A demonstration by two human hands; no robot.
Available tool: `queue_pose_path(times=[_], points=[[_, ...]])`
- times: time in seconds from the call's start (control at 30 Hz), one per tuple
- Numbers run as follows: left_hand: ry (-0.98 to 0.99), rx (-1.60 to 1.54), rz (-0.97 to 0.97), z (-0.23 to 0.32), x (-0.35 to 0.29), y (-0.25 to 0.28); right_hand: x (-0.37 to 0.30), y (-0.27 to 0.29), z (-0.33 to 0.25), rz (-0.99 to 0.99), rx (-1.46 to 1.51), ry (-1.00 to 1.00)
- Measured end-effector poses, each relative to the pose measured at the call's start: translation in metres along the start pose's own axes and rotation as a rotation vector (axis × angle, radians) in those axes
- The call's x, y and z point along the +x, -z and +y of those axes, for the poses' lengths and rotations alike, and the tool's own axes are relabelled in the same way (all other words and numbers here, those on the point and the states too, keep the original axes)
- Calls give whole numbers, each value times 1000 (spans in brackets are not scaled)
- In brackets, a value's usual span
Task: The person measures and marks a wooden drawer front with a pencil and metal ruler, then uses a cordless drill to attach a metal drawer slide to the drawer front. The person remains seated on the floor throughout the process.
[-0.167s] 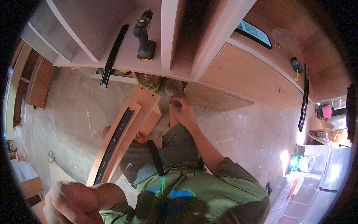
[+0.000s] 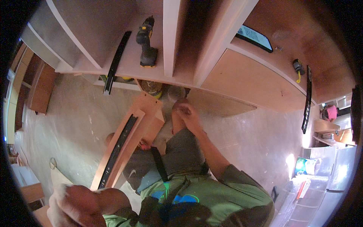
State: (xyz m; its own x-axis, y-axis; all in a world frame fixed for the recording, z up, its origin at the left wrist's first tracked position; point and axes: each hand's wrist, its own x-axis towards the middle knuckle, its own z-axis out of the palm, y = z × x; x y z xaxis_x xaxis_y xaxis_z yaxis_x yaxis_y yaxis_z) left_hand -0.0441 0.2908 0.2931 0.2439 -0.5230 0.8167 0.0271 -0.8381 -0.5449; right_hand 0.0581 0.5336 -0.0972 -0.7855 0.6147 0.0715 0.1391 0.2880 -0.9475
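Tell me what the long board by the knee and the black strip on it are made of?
The board looks like wood or wood-based panel: pale brown, flat, matt faces with square edges. The black strip fixed along it looks like metal, probably a drawer slide: thin, straight, dark and slightly glossy. The blur leaves both uncertain.

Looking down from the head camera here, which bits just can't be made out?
- Left hand: blurred at the lower edge; whether it holds anything is unclear.
- Right hand: its fingertips are too small to show any grip.
- Round container: half hidden under the cabinet shelf.
- Wooden drawer side: its lower end passes behind the left arm.
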Motion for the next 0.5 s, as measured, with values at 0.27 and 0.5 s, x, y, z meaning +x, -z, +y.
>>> queue_pose_path(times=[0.27, 0.5], points=[[-204, -62, -38, -41, -5, -2, 0, 167, -110, 415, -19, 293], [782, 266, -56, 57, 11, -3, 62, 323, -202, 705, -442, 505]])
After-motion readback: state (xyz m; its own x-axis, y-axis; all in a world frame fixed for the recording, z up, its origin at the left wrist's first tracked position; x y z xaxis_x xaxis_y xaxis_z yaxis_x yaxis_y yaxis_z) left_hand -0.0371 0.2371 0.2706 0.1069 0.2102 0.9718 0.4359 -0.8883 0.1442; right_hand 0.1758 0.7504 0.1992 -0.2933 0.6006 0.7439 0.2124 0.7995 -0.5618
